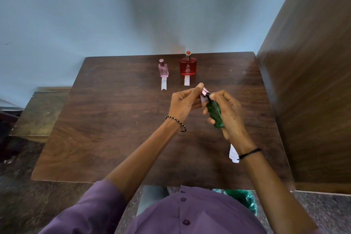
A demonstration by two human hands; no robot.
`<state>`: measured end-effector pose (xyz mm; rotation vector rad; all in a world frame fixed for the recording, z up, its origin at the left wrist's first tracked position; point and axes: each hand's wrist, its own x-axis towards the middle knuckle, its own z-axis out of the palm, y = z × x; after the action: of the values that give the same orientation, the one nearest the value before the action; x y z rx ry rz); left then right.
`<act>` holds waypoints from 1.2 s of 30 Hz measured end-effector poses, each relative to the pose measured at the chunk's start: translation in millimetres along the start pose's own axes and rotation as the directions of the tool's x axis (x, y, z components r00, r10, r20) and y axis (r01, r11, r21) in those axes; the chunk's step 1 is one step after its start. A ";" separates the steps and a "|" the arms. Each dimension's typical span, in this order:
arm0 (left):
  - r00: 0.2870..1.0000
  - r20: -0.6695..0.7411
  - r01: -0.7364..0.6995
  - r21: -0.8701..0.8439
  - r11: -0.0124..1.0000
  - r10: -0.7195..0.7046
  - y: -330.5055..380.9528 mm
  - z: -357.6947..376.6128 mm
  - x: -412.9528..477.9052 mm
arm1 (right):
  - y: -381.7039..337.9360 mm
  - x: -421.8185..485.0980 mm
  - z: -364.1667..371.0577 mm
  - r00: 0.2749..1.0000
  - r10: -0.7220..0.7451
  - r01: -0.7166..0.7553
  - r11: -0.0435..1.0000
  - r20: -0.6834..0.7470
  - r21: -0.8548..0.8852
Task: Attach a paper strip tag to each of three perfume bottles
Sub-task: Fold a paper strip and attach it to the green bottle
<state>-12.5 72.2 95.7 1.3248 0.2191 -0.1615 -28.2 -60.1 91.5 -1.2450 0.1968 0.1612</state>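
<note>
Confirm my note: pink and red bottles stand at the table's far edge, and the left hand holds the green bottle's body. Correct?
No. In the head view the right hand holds the green bottle by its body; the pink bottle and red bottle do stand at the far edge.

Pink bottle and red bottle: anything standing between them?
Nothing. Head view shows only bare table between the pink bottle and the red bottle; the pink bottle's strip and the red bottle's strip lie in front.

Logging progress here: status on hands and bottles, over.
Right hand grips green bottle. Left hand pinches paper strip at its neck. Pink bottle, red bottle upright beyond, strip at each. Nothing blocking.
</note>
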 end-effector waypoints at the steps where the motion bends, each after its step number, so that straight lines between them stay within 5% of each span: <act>1: 1.000 -0.001 -0.001 -0.004 1.000 0.001 -0.7 -0.7 0.1 | 0.3 0.2 0.0 1.000 0.008 -0.008 1.000 0.001 -0.004; 13: 0.995 0.095 -0.041 0.079 0.996 0.033 -1.0 -2.9 -0.6 | 2.6 2.6 3.4 0.997 0.075 -0.075 0.996 -0.002 -0.037; 22: 0.988 0.157 -0.040 0.192 0.981 0.009 6.5 -4.8 6.2 | 2.6 0.8 0.7 0.966 0.250 -0.255 0.964 -0.071 -0.075; 36: 0.971 0.237 -0.040 0.324 0.945 -0.040 17.1 -12.9 16.2 | -3.7 11.6 5.4 0.830 0.548 -0.551 0.776 0.103 0.308</act>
<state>6.4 88.8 104.7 1.6200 -0.0169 -0.3695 -15.7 -55.9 93.8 -0.8229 0.5631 0.6202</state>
